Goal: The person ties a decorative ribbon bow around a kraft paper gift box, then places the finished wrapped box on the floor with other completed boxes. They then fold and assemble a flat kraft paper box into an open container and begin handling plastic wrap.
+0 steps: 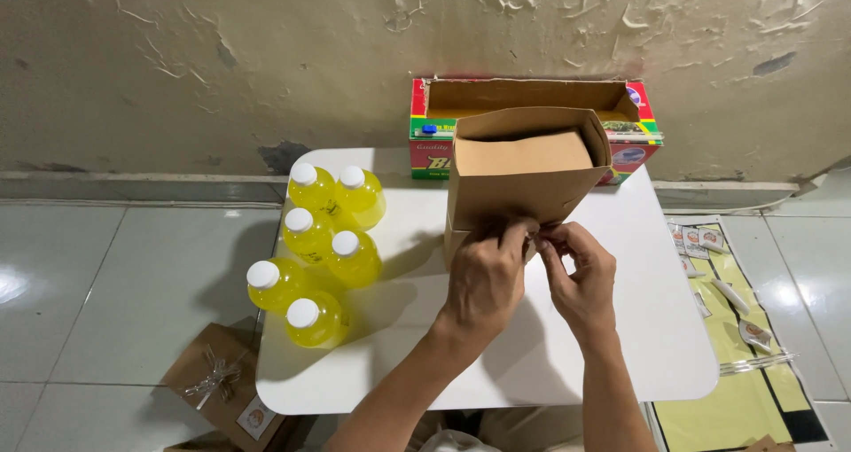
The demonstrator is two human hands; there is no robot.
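A brown cardboard box [523, 173] stands open on the white table [638, 328], its top flaps up and a flat inner panel showing inside. My left hand [483, 279] and my right hand [578, 275] meet at the box's near lower edge, fingers pinched on something small there; what they pinch is hidden by the fingers. Several round yellow bottles [324, 239] with white caps stand in a cluster on the table's left part, well apart from both hands.
A larger open carton [532, 106] with red and green printed sides sits behind the box against the rough wall. A brown package with a ribbon [226, 385] lies on the tiled floor at lower left. A yellow-green sheet [745, 363] with small packets lies on the floor at right.
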